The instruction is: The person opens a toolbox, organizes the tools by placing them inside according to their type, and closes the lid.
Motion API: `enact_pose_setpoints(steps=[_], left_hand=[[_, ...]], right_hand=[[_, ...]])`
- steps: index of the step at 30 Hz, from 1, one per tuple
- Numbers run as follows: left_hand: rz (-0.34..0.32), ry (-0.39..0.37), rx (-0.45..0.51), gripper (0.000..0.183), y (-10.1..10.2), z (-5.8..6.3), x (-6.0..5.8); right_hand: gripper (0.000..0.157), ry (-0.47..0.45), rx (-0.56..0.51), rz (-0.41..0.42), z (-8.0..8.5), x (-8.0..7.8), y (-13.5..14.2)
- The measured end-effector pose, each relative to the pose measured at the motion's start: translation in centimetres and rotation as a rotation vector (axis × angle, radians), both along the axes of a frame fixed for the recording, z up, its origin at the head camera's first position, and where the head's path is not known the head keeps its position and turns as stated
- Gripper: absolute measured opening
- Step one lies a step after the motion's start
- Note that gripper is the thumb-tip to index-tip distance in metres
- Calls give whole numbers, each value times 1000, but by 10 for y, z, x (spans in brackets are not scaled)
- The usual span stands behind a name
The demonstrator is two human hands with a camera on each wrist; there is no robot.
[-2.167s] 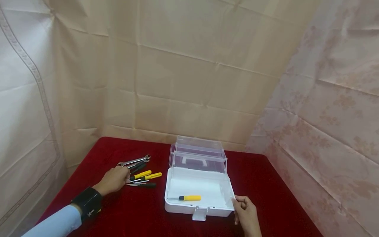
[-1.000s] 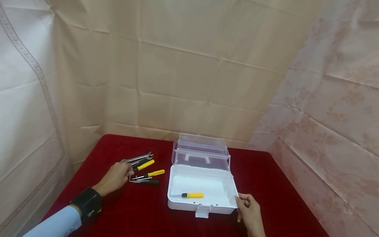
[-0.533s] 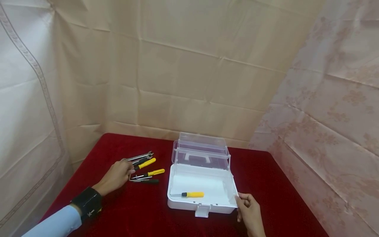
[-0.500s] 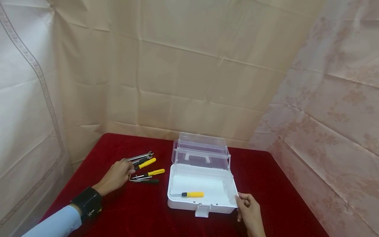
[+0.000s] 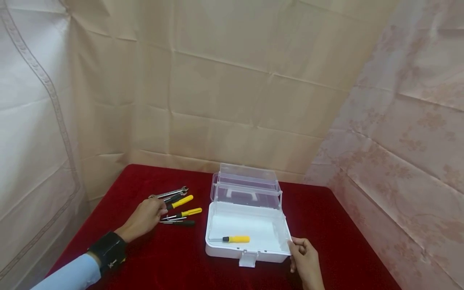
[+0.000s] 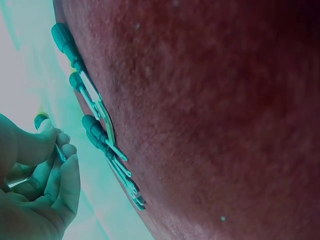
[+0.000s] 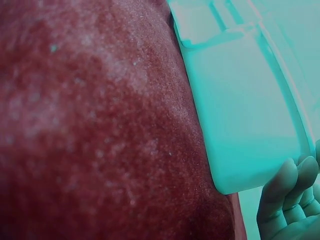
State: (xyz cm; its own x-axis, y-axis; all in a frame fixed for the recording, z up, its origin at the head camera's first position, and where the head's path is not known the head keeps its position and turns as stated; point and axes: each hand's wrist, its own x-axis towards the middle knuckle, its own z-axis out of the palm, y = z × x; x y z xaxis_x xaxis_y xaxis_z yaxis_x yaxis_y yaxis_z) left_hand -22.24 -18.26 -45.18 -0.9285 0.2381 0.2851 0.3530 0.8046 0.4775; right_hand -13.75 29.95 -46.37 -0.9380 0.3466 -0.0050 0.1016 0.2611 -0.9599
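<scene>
My left hand (image 5: 145, 215) pinches a yellow-handled screwdriver (image 5: 183, 201) near its dark collar, among the tools at the table's left. In the left wrist view, thumb and fingertips close on it, and its shaft (image 6: 60, 154) shows beneath them. Another yellow-handled screwdriver (image 5: 191, 212) and a dark-handled one (image 5: 187, 222) lie just nearer. Two wrenches (image 5: 174, 193) lie beyond the hand. My right hand (image 5: 306, 259) grips the near right corner of a white toolbox (image 5: 221, 252), thumb over the rim. Inside the box lies one yellow-handled screwdriver (image 5: 239, 239).
The toolbox's clear lid and tray (image 5: 250, 183) are folded back behind it. Its white latch (image 5: 248, 259) hangs down in front. Red cloth (image 5: 174, 262) covers the table, and fabric curtains (image 5: 232, 100) enclose it behind and at both sides.
The left hand has taken hold of the farther yellow screwdriver, whose handle has shifted slightly up and right. The right hand keeps its grip on the toolbox. The head view has shifted slightly.
</scene>
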Motion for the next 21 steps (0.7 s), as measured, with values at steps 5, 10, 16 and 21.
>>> enact_pose_setpoints(steps=[5, 10, 16, 21], left_hand=[[11, -10, -4, 7, 4, 0, 3], [11, 0, -21, 4, 8, -2, 2], [-26, 54, -1, 5, 11, 1, 2], [-40, 35, 5, 5, 13, 1, 4]], right_hand=[[34, -6, 1, -5, 1, 0, 0], [35, -17, 16, -12, 1, 1, 0], [35, -12, 3, -9, 2, 2, -1], [37, -30, -2, -10, 2, 2, -2]])
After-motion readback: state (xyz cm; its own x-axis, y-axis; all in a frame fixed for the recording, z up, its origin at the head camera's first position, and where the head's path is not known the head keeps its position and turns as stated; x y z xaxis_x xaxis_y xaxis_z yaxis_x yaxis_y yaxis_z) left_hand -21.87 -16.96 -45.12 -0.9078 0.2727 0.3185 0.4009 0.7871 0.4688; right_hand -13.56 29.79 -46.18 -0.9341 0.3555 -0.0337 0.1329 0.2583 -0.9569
